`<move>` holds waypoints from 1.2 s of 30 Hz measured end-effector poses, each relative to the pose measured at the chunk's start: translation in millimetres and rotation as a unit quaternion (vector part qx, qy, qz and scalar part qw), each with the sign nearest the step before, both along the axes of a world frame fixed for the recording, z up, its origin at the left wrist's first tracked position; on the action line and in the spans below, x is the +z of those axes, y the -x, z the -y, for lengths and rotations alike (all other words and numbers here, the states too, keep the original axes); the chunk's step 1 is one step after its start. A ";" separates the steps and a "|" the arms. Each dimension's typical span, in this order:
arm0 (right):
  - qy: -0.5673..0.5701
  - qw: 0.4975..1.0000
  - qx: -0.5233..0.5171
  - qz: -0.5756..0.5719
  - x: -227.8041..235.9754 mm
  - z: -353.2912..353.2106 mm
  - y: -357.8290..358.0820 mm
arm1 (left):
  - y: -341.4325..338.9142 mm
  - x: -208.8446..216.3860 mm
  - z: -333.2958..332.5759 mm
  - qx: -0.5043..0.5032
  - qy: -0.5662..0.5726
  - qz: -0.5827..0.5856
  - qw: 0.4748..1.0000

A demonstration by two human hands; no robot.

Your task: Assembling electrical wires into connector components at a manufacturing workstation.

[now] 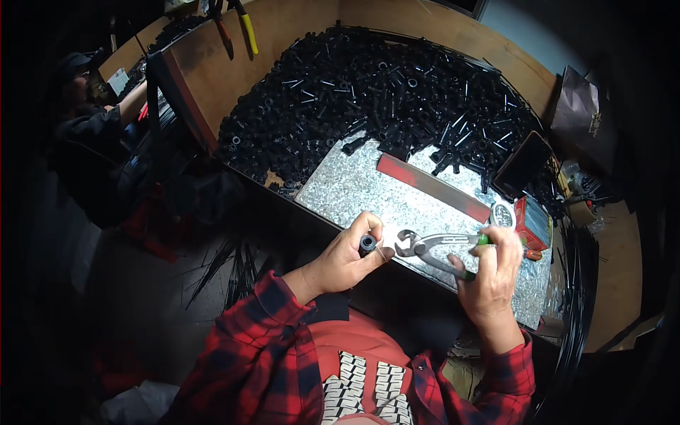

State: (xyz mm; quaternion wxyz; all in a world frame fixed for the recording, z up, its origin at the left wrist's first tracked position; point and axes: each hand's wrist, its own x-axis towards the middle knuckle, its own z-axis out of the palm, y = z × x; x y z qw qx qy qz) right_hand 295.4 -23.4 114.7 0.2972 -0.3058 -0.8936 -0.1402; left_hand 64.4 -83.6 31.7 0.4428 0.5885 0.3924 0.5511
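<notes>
Closed around a small black tubular part, my left hand is over the near edge of a speckled grey slab. The part's round, hollow end faces up between thumb and fingers. My right hand grips the green-ended handles of a pair of end-cutting pliers. The plier jaws look parted and lie just right of my left fingertips. Whether they touch the part or anything thin there, I cannot make out. The right fingers are slightly blurred.
A large heap of black tubular parts fills the wooden-walled bench behind the slab. On the slab lie a red-and-grey bar, a white ring-shaped item and a red box. Yellow-handled pliers hang upper left. Another person works at left.
</notes>
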 end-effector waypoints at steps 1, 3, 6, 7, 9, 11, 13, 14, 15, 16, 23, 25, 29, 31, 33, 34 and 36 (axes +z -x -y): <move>-0.016 1.000 -0.016 0.018 -6.2 -2.9 -1.8 | -1.2 -0.2 -0.8 0.025 -0.032 -0.011 0.999; -0.068 0.996 -0.027 0.043 -4.5 -4.8 0.6 | 0.7 8.0 6.5 0.021 0.017 -0.028 0.999; -0.124 0.988 -0.033 0.082 -5.2 -6.9 1.2 | -0.7 13.3 9.2 0.003 0.008 -0.013 1.000; -0.128 0.987 -0.028 0.093 -5.9 -6.9 1.4 | -0.5 12.5 9.2 0.006 0.018 -0.018 1.000; -0.125 0.987 -0.018 0.103 -8.5 -5.8 2.7 | -4.9 10.3 9.0 0.025 0.020 0.027 0.999; -0.111 0.989 -0.010 0.101 -10.0 -3.6 4.8 | -12.1 1.2 5.4 0.068 -0.008 0.083 0.994; -0.082 0.992 -0.008 0.099 -13.7 -1.9 3.6 | -11.6 3.6 7.1 0.076 0.003 0.048 0.996; -0.081 0.992 -0.008 0.099 -14.4 -1.5 2.9 | -11.5 4.4 7.8 0.084 0.013 0.012 0.996; -0.084 0.992 -0.015 0.097 -15.0 -1.5 2.8 | -11.5 3.7 7.9 0.084 0.014 0.013 0.996; -0.086 0.991 -0.022 0.095 -15.5 -1.6 2.6 | -11.6 2.9 7.8 0.081 0.013 0.020 0.996; -0.111 0.990 -0.018 0.085 -16.3 -1.5 4.4 | -17.9 -2.8 6.1 0.083 -0.013 0.042 0.996; -0.104 0.990 -0.019 0.088 -18.2 -0.9 3.2 | -18.2 1.3 6.0 0.093 -0.004 0.024 0.995; -0.062 0.994 -0.007 0.088 -16.4 2.3 4.5 | -22.4 -5.7 4.5 0.122 -0.002 0.045 0.992; -0.032 0.996 -0.002 0.085 -17.7 5.4 1.6 | -22.7 -5.2 4.0 0.128 -0.020 0.035 0.991; -0.069 0.993 -0.001 0.091 -19.5 8.7 -1.8 | -23.1 -7.1 4.1 0.135 -0.038 0.024 0.990; -0.087 0.992 0.001 0.095 -20.1 9.3 -2.7 | -23.2 -10.6 4.4 0.138 -0.032 0.025 0.990; -0.100 0.990 0.010 0.099 -17.8 10.1 -4.6 | -21.6 -12.3 6.0 0.139 -0.025 0.027 0.990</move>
